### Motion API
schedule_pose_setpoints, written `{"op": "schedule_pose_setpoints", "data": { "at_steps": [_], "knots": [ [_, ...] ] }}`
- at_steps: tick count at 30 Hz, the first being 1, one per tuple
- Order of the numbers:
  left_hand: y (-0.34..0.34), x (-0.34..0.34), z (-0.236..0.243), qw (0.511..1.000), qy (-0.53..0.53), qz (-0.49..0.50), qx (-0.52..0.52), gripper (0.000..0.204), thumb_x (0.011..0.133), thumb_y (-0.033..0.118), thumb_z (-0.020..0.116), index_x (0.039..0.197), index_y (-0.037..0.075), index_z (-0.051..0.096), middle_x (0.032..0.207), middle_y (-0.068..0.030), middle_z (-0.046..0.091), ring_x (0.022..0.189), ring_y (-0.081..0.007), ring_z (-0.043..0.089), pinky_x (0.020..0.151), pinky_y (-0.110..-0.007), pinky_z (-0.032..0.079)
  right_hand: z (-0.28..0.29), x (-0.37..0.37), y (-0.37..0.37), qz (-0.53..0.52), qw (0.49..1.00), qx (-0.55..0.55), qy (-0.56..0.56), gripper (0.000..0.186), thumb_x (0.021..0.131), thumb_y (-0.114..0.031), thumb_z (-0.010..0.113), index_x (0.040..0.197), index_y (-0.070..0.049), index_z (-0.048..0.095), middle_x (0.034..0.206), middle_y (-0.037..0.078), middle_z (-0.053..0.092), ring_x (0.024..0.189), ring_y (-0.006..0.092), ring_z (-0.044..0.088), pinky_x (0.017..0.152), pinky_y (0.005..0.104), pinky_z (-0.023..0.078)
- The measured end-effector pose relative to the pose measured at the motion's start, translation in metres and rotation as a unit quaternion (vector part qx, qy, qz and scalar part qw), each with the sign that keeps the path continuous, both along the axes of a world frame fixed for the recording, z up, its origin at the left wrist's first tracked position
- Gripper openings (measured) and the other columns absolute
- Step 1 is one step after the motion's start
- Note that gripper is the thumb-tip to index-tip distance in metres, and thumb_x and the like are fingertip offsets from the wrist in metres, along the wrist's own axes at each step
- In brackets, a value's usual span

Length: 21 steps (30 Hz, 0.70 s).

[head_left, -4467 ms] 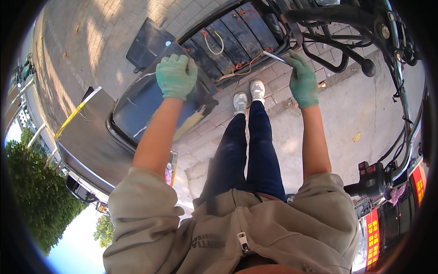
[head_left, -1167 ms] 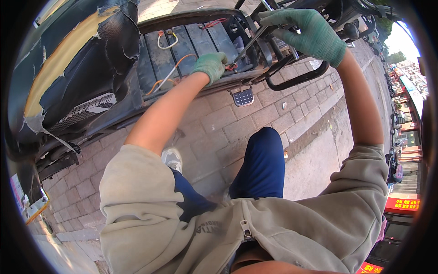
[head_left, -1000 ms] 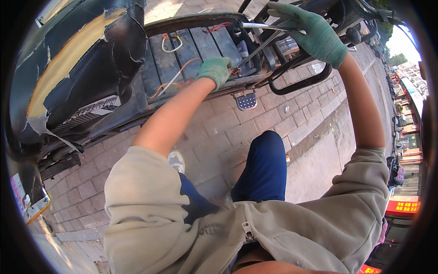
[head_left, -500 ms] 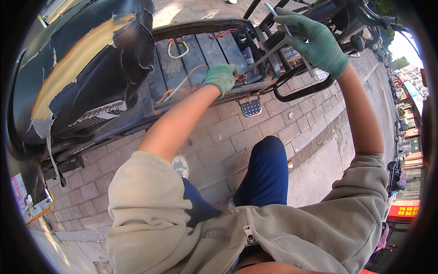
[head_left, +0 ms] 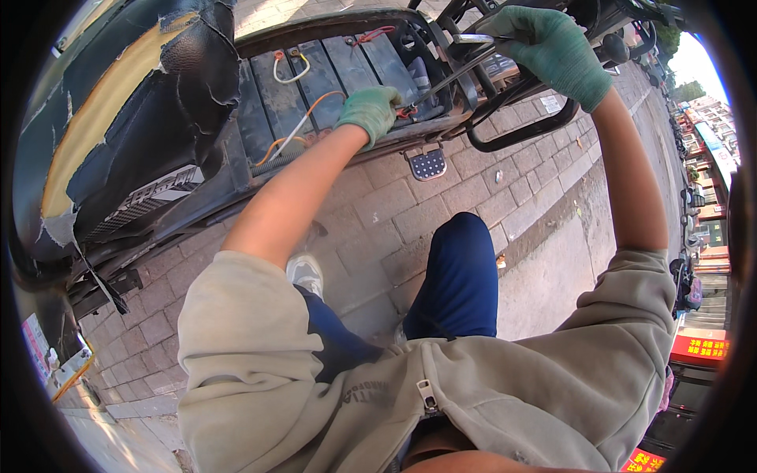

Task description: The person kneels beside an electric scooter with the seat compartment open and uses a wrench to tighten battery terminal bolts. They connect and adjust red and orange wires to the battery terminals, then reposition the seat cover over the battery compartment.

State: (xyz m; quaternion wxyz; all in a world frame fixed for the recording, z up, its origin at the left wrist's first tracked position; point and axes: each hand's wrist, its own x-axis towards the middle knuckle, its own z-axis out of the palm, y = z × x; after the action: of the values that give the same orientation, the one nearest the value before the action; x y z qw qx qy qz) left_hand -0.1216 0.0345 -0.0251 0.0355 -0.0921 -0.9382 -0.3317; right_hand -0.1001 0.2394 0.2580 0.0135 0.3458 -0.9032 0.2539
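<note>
My left hand (head_left: 368, 113), in a green work glove, rests on a row of dark batteries (head_left: 319, 67) in the open bay of an electric scooter. Its fingers are closed at a terminal with a red wire (head_left: 407, 113); what they pinch is hidden. Beside those fingertips ends the long shaft of a T-handle wrench (head_left: 451, 77), slanting up to the right. My right hand (head_left: 556, 55), gloved too, is closed round the wrench's crossbar. An orange-and-white wire (head_left: 303, 120) lies near my left wrist. A white-and-yellow wire (head_left: 290, 79) loops between two terminals farther back.
The torn black seat (head_left: 189, 87), yellow foam showing, is tipped up at the left. A black tube frame (head_left: 524, 135) and the handlebar area stand at the right. Below the bay juts a dotted footrest (head_left: 428, 164). Brick paving (head_left: 378, 213) lies underneath.
The wrench's crossbar has turned, and my right fingers, stretched out before, have curled round it. My left hand stays at the same terminal. The whole view has shifted slightly.
</note>
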Motion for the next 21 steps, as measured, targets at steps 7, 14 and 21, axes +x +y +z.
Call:
{"op": "schedule_pose_setpoints", "data": {
  "at_steps": [7, 14, 21],
  "knots": [
    [0.002, 0.001, 0.003, 0.999, 0.028, -0.014, -0.025, 0.024, 0.089, 0.016, 0.066, 0.111, 0.012, 0.076, 0.107, -0.0154, 0.074, 0.103, -0.0354, 0.070, 0.090, -0.045, 0.055, -0.001, 0.012, -0.008, 0.141, 0.988, 0.007, 0.068, 0.030, 0.078, 0.014, 0.061, 0.096, -0.002, 0.079, 0.105, 0.013, 0.078, 0.097, 0.0181, 0.075, 0.085, 0.0301, 0.059],
    [0.011, 0.000, 0.021, 0.975, 0.035, -0.031, -0.218, 0.023, 0.091, 0.013, 0.064, 0.109, 0.014, 0.079, 0.112, -0.0173, 0.075, 0.103, -0.0379, 0.073, 0.086, -0.047, 0.059, 0.009, 0.014, -0.008, 0.090, 0.996, -0.013, 0.012, 0.040, 0.078, 0.015, 0.058, 0.108, -0.005, 0.078, 0.115, 0.014, 0.076, 0.109, 0.0187, 0.072, 0.093, 0.0310, 0.057],
    [0.008, -0.004, 0.030, 0.978, -0.043, -0.054, -0.195, 0.021, 0.094, 0.024, 0.068, 0.109, 0.013, 0.077, 0.112, -0.0172, 0.072, 0.107, -0.0386, 0.070, 0.089, -0.047, 0.057, -0.001, -0.008, 0.003, 0.063, 0.985, 0.069, 0.143, 0.038, 0.078, 0.014, 0.059, 0.104, -0.005, 0.078, 0.118, 0.009, 0.076, 0.104, 0.0192, 0.071, 0.089, 0.0316, 0.057]
  ]
}}
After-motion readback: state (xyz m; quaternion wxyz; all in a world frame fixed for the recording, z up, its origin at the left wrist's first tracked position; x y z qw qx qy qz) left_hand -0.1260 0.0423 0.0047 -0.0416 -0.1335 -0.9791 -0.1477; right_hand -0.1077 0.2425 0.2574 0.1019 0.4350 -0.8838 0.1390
